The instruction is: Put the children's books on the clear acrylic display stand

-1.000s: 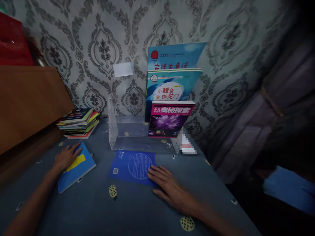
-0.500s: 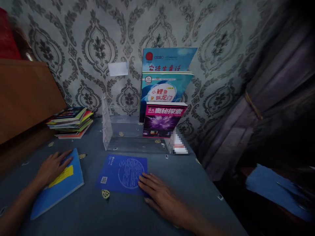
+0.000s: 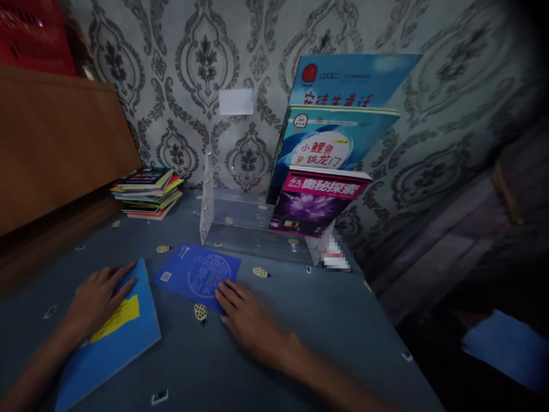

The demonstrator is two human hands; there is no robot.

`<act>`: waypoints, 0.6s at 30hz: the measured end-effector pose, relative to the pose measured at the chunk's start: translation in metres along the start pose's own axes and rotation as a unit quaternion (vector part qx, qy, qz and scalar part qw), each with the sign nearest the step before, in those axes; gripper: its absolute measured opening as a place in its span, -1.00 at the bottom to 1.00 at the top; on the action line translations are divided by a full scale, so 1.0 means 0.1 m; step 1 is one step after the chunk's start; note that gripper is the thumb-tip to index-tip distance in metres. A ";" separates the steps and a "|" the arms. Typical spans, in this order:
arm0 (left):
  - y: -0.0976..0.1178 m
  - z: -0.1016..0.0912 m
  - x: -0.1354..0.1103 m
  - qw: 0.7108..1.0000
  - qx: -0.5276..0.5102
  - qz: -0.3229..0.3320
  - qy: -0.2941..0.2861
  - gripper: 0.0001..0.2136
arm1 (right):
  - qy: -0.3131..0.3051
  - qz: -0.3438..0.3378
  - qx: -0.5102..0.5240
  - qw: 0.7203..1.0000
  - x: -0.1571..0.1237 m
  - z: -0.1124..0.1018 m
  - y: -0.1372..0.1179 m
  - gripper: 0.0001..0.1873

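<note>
My left hand [image 3: 96, 300] lies with its fingers stretched over a blue book [image 3: 132, 337] with a yellow patch on its cover. The book rests at a slant on the table. Flat fingers of my right hand [image 3: 249, 320] touch the lower right corner of a thin blue-violet sheet or booklet [image 3: 189, 272], which bears a QR code and a printed circle of text. Its upper left side is close to the blue book. Beyond it stands a clear tiered stand [image 3: 240, 237] holding a purple book [image 3: 315, 203] and, behind that, several blue books [image 3: 360, 134] upright.
A pile of books [image 3: 150, 194] lies at the back left, beside a brown wooden board [image 3: 60, 131]. The patterned cloth covers the table [image 3: 326, 326]. To the right are a curtain [image 3: 463, 240] and a light blue cloth [image 3: 510, 346].
My right hand has slid the blue-violet sheet leftward, away from the stand's front and nearer the blue book. My left hand remains on the book. The camera view has shifted.
</note>
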State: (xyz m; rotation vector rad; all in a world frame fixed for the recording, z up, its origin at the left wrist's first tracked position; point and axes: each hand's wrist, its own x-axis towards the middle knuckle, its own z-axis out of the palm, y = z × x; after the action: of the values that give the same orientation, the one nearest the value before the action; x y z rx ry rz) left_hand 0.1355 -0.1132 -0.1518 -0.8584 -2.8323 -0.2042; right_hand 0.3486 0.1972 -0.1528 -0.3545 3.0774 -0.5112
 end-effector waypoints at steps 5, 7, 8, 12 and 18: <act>0.16 -0.04 -0.20 0.995 0.004 -0.088 -0.043 -0.39 | 0.003 0.009 -0.021 1.000 0.33 0.00 -0.12 -0.44; 0.27 -0.08 -0.30 0.992 0.000 -0.115 -0.059 -0.38 | 0.004 0.000 -0.020 1.000 0.45 0.01 -0.14 -0.44; 0.33 -0.10 -0.35 0.990 0.002 -0.127 -0.068 -0.37 | 0.005 -0.008 -0.018 1.000 0.51 0.01 -0.14 -0.44; 0.56 -0.21 -0.56 0.984 0.008 -0.142 -0.105 -0.38 | 0.019 -0.037 0.015 0.999 0.62 0.06 -0.09 -0.45; 0.89 -0.30 -0.68 0.981 0.017 -0.126 -0.145 -0.50 | 0.080 -0.046 0.234 0.968 0.55 0.07 0.23 -0.51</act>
State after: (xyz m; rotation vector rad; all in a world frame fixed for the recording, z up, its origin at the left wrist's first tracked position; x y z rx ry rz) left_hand 0.2447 -0.0817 -0.1295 -0.5591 -3.2046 -0.0644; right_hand 0.2907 0.2040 -0.1645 -0.4614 2.9556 -1.2909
